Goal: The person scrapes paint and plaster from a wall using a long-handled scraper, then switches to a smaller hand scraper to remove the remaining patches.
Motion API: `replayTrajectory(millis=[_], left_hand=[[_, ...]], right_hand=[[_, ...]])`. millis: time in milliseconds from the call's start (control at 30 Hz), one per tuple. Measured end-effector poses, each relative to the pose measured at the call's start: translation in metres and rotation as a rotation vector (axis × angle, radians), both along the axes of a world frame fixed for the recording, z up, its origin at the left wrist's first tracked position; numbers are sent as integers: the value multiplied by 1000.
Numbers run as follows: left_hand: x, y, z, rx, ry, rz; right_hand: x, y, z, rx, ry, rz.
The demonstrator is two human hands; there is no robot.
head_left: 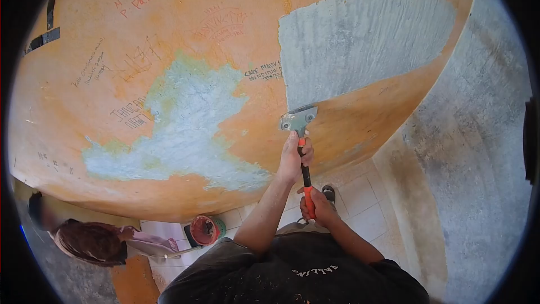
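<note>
Gripping the lower end of the scraper [306, 177] by its orange-and-black handle, the right hand [316, 207] sat closest to the body, fingers wrapped shut around it. Pale flecks dotted the dark shirt [292, 273] below, so falling dust could well have reached the eyes. Just beyond, the left hand [292, 160] was clamped on the handle's upper part, right under the metal head.

Down at the near left, another person [93, 242] bent low beside a red bucket [203, 229] on the tiled floor [365, 214]. A dropped tool or a careless backward step might have caught either.

Farther off, the blade [299, 118] lay against the orange wall [84, 95], at the lower left corner of a bare grey patch [360, 39]. With the left fingers so near that edge, a sudden skid across the paint would likely have driven the knuckles into rough plaster. Too steep an angle might have made the blade dig in and gouge the surface. A pale blotch [185, 129] and scrawled handwriting lay farther left, apart from the blade.
</note>
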State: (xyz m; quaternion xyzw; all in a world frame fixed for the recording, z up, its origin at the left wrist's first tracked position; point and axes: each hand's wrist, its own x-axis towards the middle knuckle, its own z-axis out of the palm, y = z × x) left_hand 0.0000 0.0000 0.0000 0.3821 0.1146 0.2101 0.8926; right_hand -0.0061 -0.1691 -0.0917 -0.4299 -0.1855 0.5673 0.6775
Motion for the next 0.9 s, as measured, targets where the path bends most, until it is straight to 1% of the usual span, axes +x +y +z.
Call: replayTrajectory(millis=[200, 267, 467, 500, 567, 600, 667, 733, 767, 800, 867, 900], left_hand=[[-2, -2, 2, -5, 43, 25], [1, -3, 2, 1, 52, 51], [5, -4, 6, 56, 79, 102], [6, -4, 5, 53, 81, 102], [7, -4, 3, 38, 78, 97], [7, -4, 3, 35, 79, 98], [6, -3, 3, 47, 71, 94], [7, -3, 3, 52, 79, 97], [7, -3, 3, 58, 85, 101], [7, -3, 4, 61, 85, 98], [8, -3, 6, 72, 102, 114], [10, -2, 7, 76, 97, 110]], right_hand=[[-5, -1, 7, -34, 2, -7], [-4, 0, 4, -66, -28, -47], [-2, 8, 0, -51, -87, -111], [-2, 9, 4, -54, -85, -110], [-2, 7, 15, -124, -196, -127], [-2, 7, 27, -126, -195, -126], [-4, 8, 54, -202, -323, -113], [-2, 9, 56, -202, -333, -97], [-1, 10, 56, -201, -343, -81], [-2, 11, 44, -199, -342, -84], [-5, 12, 10, -197, -198, -109], [-2, 13, 10, -193, -202, -113]])
